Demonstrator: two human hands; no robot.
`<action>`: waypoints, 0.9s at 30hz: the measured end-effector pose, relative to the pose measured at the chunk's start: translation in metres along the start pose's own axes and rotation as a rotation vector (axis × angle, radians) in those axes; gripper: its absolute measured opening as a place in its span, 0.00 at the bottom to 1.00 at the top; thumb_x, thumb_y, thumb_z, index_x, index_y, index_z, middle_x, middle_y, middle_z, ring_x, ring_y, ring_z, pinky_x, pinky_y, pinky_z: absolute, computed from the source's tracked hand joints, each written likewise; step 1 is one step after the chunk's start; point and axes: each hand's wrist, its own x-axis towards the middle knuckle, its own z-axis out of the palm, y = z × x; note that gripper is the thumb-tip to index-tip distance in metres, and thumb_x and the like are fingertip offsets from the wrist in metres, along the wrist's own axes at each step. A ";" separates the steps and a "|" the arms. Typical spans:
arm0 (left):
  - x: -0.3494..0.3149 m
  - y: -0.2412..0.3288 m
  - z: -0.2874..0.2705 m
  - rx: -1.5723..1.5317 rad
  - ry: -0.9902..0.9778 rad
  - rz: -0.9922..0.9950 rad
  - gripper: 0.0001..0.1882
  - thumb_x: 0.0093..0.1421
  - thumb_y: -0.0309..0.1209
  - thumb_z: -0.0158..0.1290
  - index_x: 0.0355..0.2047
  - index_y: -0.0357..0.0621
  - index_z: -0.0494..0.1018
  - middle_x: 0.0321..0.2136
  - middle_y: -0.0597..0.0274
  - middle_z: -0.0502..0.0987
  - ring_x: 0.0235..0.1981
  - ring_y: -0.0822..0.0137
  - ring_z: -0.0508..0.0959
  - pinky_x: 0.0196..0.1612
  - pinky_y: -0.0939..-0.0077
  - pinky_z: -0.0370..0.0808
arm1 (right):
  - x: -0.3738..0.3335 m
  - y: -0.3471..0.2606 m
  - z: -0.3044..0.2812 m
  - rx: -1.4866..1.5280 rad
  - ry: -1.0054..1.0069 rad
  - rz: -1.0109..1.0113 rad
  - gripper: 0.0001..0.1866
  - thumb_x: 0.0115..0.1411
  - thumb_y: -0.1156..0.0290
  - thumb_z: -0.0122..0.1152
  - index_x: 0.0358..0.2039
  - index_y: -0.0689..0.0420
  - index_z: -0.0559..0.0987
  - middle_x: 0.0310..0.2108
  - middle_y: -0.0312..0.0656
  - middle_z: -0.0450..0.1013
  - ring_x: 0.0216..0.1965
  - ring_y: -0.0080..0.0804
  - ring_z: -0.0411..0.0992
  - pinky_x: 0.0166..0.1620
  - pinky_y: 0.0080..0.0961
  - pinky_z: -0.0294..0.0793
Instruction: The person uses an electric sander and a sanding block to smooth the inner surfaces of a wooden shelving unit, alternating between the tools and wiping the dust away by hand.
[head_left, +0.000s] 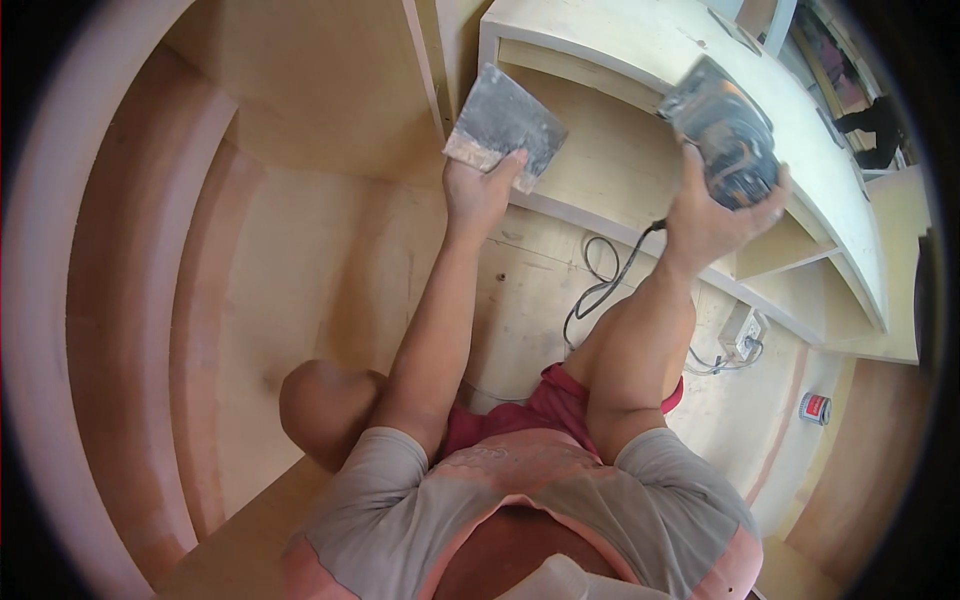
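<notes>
My left hand point(478, 192) is closed around the lower edge of a flat, squarish dark grey plate point(507, 125), smeared with pale dust, its thumb lying across the face. Its exact kind is unclear. An electric sander point(728, 140), black with orange parts, is gripped in my right hand point(722, 215) and tilted up above the curved white-topped cabinet point(640, 45). From its lower end a black power cord point(600, 287) loops down to the floor. The two tools are held apart, at about the same height.
A white power strip point(742, 330) with a plug in it lies by the cabinet's base. A small red and silver can point(815, 408) stands at the right. Curved wooden panels point(130, 300) rise on the left. A dark-clothed person point(878, 130) shows at the far right.
</notes>
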 end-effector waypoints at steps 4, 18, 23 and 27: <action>0.005 -0.002 0.022 -0.449 0.253 -0.122 0.17 0.52 0.23 0.58 0.43 0.33 0.71 0.39 0.60 0.76 0.41 0.70 0.75 0.46 0.76 0.71 | 0.008 0.016 -0.013 0.343 0.085 0.224 0.40 0.42 0.76 0.72 0.55 0.60 0.60 0.49 0.49 0.61 0.48 0.39 0.67 0.46 0.30 0.73; -0.079 -0.140 -0.086 0.989 -0.952 -1.027 0.31 0.37 0.30 0.69 0.45 0.37 0.74 0.40 0.49 0.79 0.38 0.53 0.80 0.41 0.62 0.76 | -0.064 -0.029 0.038 0.336 -0.254 -0.141 0.41 0.39 0.79 0.72 0.55 0.46 0.66 0.56 0.55 0.52 0.56 0.55 0.57 0.54 0.43 0.64; -0.141 -0.174 -0.082 1.073 -1.291 -1.072 0.31 0.39 0.33 0.68 0.46 0.41 0.75 0.41 0.52 0.79 0.43 0.54 0.78 0.44 0.62 0.74 | -0.082 -0.055 0.059 0.417 -0.282 -0.142 0.40 0.38 0.80 0.72 0.55 0.46 0.69 0.56 0.55 0.52 0.56 0.56 0.57 0.54 0.43 0.65; -0.160 -0.172 -0.082 1.137 -1.332 -0.990 0.29 0.38 0.35 0.68 0.44 0.43 0.77 0.43 0.52 0.78 0.44 0.57 0.78 0.45 0.64 0.74 | -0.091 -0.070 0.070 0.295 -0.376 -0.242 0.45 0.39 0.79 0.73 0.59 0.45 0.63 0.56 0.55 0.50 0.57 0.54 0.56 0.54 0.42 0.66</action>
